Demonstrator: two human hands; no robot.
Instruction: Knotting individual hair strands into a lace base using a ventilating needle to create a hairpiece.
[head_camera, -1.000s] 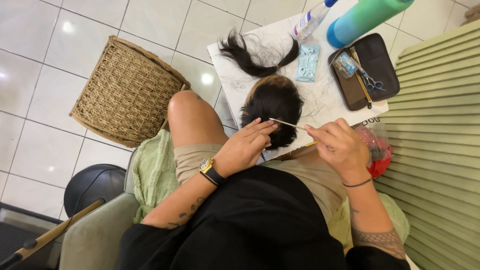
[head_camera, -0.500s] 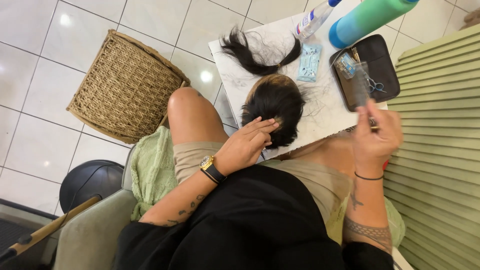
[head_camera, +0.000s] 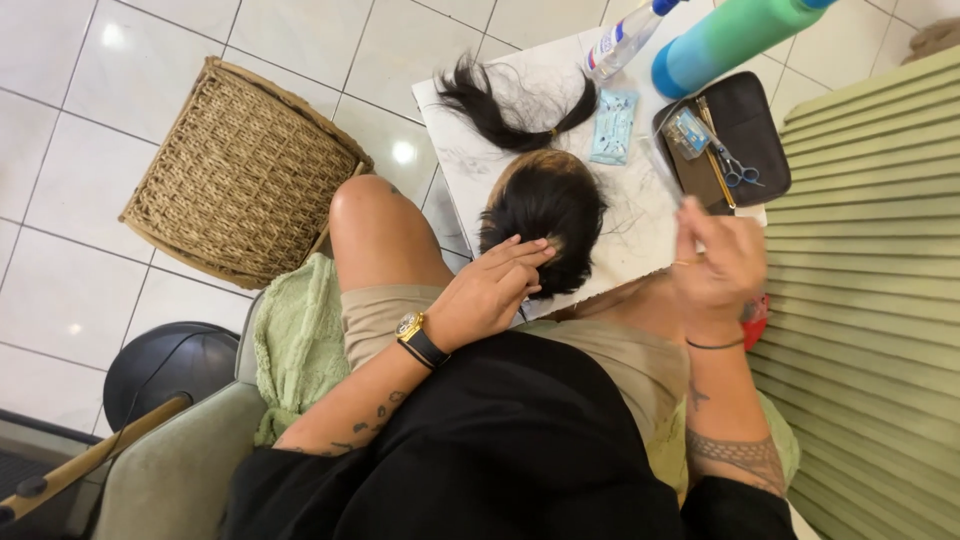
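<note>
Right hand (head_camera: 715, 265) lifted, left hand (head_camera: 490, 290) on wig (head_camera: 545, 215)

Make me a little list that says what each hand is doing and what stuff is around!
left hand: left hand rests its fingers on the black wig, which sits by the knee
right hand: right hand is raised beside the wig, blurred; what it pinches is too small to tell
surface: white board across the lap, with loose hairs on it
on the board: a black ponytail piece, a blue packet, a dark tray with scissors
top edge: a green-blue bottle, a small clear bottle
floor: a woven basket
</note>
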